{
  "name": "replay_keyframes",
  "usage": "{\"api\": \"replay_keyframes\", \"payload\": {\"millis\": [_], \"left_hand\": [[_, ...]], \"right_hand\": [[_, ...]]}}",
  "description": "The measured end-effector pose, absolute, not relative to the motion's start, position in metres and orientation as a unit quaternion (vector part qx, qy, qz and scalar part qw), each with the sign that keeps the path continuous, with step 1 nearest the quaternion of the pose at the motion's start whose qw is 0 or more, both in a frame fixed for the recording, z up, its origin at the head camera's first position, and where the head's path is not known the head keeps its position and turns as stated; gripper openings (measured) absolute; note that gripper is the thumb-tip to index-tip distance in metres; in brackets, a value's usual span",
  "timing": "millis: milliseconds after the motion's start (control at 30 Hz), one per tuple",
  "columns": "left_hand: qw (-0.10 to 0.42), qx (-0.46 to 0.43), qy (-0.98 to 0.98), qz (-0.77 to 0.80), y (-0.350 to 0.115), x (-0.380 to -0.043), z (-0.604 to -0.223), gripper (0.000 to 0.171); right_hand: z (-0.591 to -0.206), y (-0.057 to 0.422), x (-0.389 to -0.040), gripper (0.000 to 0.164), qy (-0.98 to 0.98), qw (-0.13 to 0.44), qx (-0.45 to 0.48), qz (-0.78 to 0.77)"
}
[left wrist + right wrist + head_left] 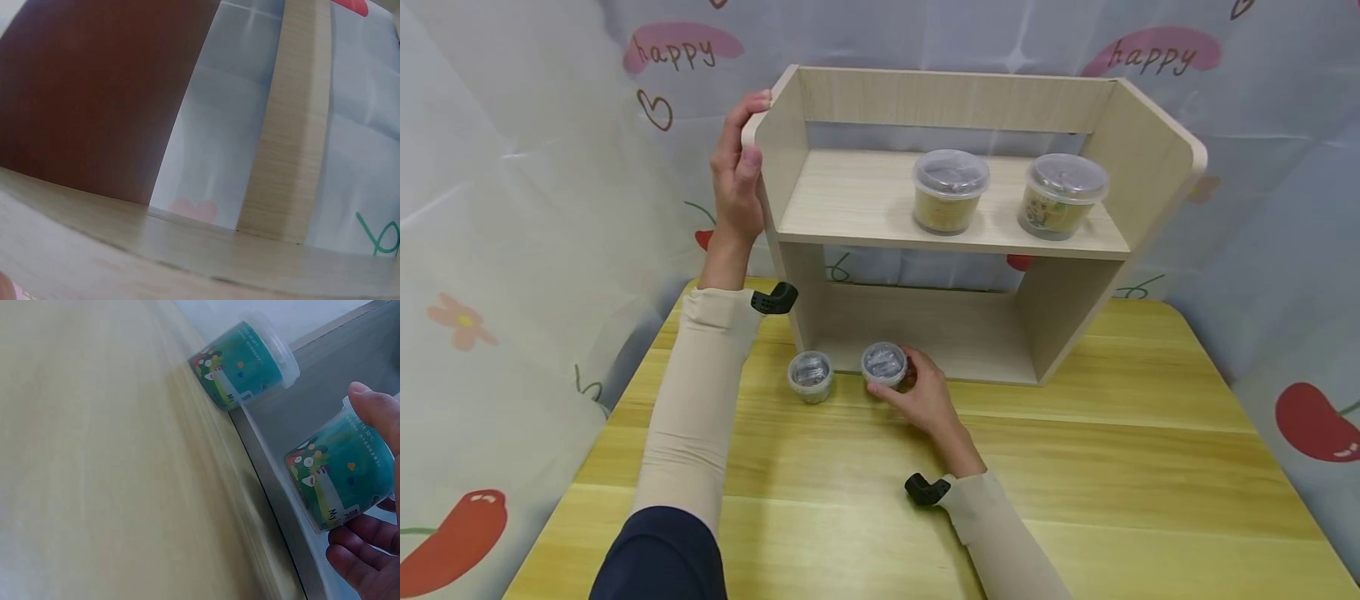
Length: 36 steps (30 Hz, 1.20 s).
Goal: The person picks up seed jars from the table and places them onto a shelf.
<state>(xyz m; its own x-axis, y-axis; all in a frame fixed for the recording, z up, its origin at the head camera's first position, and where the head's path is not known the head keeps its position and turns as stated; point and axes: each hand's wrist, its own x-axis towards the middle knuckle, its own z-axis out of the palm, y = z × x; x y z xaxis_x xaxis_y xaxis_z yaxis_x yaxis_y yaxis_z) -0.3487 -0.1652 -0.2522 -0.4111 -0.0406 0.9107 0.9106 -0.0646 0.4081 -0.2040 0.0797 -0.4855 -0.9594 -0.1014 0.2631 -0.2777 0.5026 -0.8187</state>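
My left hand point(739, 171) grips the upper left side panel of a pale wooden two-tier shelf point(955, 102), fingertips at its top edge and thumb on the front edge. At the lower board's front edge, my right hand point(928, 398) holds a small clear-lidded plastic tub point(884, 360) between thumb and fingers. Its printed teal side shows in the right wrist view, the tub standing close over the board. To its left, a matching tub point(811, 372) stands at the shelf's front left corner. The left wrist view shows shelf boards; the left hand is nearly all hidden there.
Two larger lidded tubs with yellowish sides, one near the middle point(947, 204) and one at the right point(1054, 208), stand on the upper board. The shelf stands on a wooden table point(1112, 467), with a printed cloth point(887, 33) hanging behind.
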Motion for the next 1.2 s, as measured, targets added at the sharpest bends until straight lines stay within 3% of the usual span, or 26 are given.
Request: {"api": "replay_keyframes", "payload": {"millis": [1200], "left_hand": [[0.380, -0.375, -0.557, -0.636, -0.163, -0.348, -0.251, 0.084]], "right_hand": [[-0.483, 0.129, -0.225, 0.077, -0.871, 0.119, 0.068, 0.471]]}}
